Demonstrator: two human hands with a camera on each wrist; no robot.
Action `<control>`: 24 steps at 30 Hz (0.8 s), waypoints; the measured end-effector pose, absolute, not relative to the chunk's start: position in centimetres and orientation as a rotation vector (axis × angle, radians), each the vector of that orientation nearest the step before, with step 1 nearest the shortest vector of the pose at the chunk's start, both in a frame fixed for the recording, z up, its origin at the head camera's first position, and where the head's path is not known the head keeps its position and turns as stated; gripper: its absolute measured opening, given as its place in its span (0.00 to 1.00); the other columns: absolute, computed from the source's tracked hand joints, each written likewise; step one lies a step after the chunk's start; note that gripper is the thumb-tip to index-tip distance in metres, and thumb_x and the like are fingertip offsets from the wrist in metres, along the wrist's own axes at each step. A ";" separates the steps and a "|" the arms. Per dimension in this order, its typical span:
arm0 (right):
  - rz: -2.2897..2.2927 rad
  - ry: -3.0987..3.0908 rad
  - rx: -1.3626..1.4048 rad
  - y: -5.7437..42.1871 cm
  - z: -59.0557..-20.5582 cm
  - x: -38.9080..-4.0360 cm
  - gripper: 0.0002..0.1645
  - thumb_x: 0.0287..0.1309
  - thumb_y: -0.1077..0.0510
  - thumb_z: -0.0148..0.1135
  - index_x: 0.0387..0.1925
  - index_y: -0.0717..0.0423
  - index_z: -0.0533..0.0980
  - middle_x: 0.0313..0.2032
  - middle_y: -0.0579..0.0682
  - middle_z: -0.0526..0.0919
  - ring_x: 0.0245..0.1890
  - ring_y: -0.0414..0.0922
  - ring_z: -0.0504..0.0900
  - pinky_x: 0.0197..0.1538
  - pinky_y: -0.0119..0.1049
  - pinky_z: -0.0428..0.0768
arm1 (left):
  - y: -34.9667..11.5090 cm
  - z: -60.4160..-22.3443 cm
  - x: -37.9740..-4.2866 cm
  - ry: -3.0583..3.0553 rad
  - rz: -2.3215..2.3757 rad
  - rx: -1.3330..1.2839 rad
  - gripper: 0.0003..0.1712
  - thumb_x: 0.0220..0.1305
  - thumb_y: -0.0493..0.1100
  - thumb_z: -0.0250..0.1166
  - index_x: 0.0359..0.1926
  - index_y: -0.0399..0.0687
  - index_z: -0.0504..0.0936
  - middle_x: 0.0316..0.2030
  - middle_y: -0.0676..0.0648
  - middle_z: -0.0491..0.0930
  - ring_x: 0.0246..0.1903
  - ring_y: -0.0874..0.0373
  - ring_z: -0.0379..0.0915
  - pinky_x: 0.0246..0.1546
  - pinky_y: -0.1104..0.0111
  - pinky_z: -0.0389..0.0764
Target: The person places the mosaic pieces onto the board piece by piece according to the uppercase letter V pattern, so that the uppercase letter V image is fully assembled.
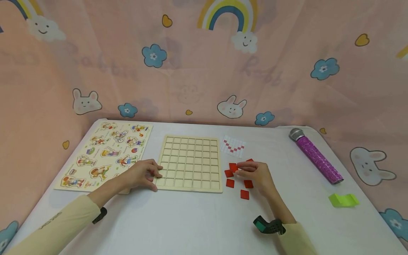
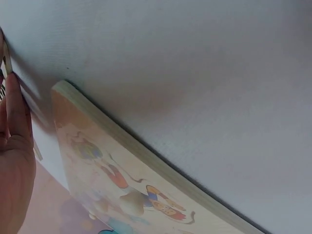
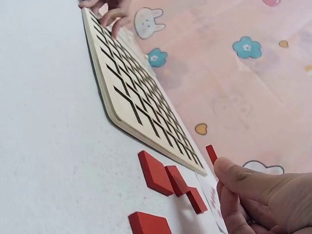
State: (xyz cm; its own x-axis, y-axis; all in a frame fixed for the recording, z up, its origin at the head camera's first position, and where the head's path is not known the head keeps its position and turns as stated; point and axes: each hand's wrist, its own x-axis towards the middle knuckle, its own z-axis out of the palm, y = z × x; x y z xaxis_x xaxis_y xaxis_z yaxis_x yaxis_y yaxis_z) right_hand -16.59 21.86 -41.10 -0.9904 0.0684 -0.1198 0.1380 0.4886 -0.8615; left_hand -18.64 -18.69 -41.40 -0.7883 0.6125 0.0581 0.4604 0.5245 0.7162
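A square wooden grid board lies flat in the middle of the table. My left hand grips its left edge near the front corner, with fingertips over the rim. Between thumb and fingers, my right hand pinches a thin red square tile, raised above the others. Several loose red tiles lie right of the board, under and around that hand. Behind them sits a small white pattern card printed with red squares in a V shape.
On the left lies a puzzle board with cartoon figures, under the left wrist. Far right are a glittery purple microphone and a wavy green block. A pink printed cloth rises behind the white table.
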 end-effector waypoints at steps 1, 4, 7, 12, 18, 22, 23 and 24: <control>-1.548 2.649 0.184 21.6 -41.2 -16.5 0.21 0.55 0.57 0.70 0.50 0.60 0.80 0.43 0.57 0.85 0.47 0.51 0.82 0.42 0.27 0.79 | -18.7 -41.4 -18.7 2.562 1.112 0.912 0.16 0.37 0.42 0.80 0.29 0.45 0.84 0.39 0.47 0.77 0.55 0.42 0.73 0.35 0.73 0.72; -1.555 2.661 0.175 20.9 -41.4 -16.4 0.21 0.54 0.57 0.71 0.49 0.60 0.81 0.42 0.57 0.86 0.45 0.51 0.82 0.39 0.26 0.78 | -18.7 -41.4 -18.7 2.558 1.109 0.909 0.16 0.37 0.41 0.80 0.28 0.45 0.83 0.39 0.47 0.77 0.55 0.41 0.73 0.34 0.73 0.72; -1.582 2.657 0.147 20.3 -41.5 -16.4 0.21 0.53 0.56 0.72 0.48 0.60 0.81 0.41 0.57 0.86 0.45 0.51 0.83 0.30 0.24 0.74 | -18.7 -41.4 -18.8 2.548 1.110 0.907 0.16 0.37 0.41 0.80 0.28 0.45 0.82 0.39 0.47 0.77 0.55 0.41 0.73 0.34 0.73 0.73; -1.617 2.626 0.126 19.3 -41.6 -16.5 0.21 0.50 0.55 0.74 0.46 0.60 0.82 0.39 0.55 0.86 0.42 0.49 0.85 0.27 0.26 0.71 | -18.7 -41.4 -18.7 2.548 1.105 0.896 0.16 0.37 0.41 0.80 0.29 0.45 0.83 0.39 0.47 0.76 0.55 0.41 0.73 0.33 0.73 0.74; -1.625 2.606 0.115 17.9 -41.6 -16.7 0.20 0.49 0.57 0.74 0.45 0.60 0.82 0.39 0.54 0.86 0.42 0.48 0.85 0.46 0.34 0.80 | -18.7 -41.4 -18.7 2.552 1.102 0.895 0.17 0.37 0.41 0.80 0.30 0.45 0.84 0.39 0.47 0.76 0.55 0.41 0.73 0.32 0.73 0.75; -1.656 2.592 0.079 16.9 -41.5 -16.8 0.20 0.50 0.59 0.73 0.45 0.61 0.82 0.39 0.55 0.86 0.41 0.48 0.85 0.46 0.35 0.80 | -18.7 -41.5 -18.7 2.550 1.107 0.894 0.16 0.37 0.41 0.80 0.30 0.45 0.83 0.39 0.47 0.76 0.55 0.41 0.73 0.32 0.73 0.75; -1.668 2.584 0.070 16.7 -41.5 -16.8 0.19 0.49 0.60 0.74 0.45 0.61 0.82 0.38 0.54 0.86 0.41 0.48 0.85 0.45 0.34 0.80 | -18.7 -41.5 -18.7 2.549 1.110 0.889 0.16 0.37 0.41 0.80 0.30 0.45 0.83 0.39 0.47 0.76 0.55 0.41 0.73 0.32 0.74 0.75; -1.680 2.574 0.058 16.4 -41.5 -16.8 0.20 0.49 0.60 0.74 0.45 0.61 0.82 0.38 0.54 0.86 0.40 0.47 0.85 0.45 0.33 0.80 | -18.7 -41.5 -18.7 2.545 1.111 0.885 0.16 0.37 0.41 0.80 0.30 0.45 0.83 0.40 0.47 0.76 0.55 0.42 0.73 0.32 0.74 0.75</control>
